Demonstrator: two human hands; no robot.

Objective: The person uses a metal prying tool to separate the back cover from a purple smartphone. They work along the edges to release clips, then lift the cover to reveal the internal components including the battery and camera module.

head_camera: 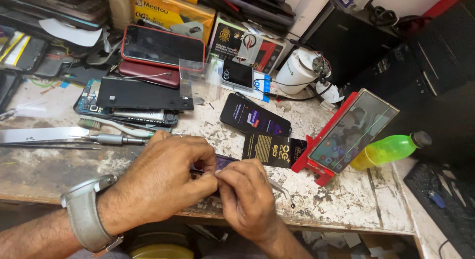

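Note:
My left hand point(163, 177) and my right hand point(247, 197) meet at the front edge of a worn workbench point(346, 194). Both pinch a small dark phone point(223, 161) lying flat between them; only its purple-tinted top edge shows past my fingers. A grey watch point(86, 214) is on my left wrist. Metal tweezers point(279, 187) lie just right of my right hand.
A phone on a red stand point(349, 133) leans at the right, with a yellow-green bottle point(391, 149) beside it. Black screen-protector packets point(255, 115) lie behind my hands. Opened phones point(133, 98), a screwdriver point(111, 139) and boxes crowd the back left. A white glue pot point(297, 71) stands behind.

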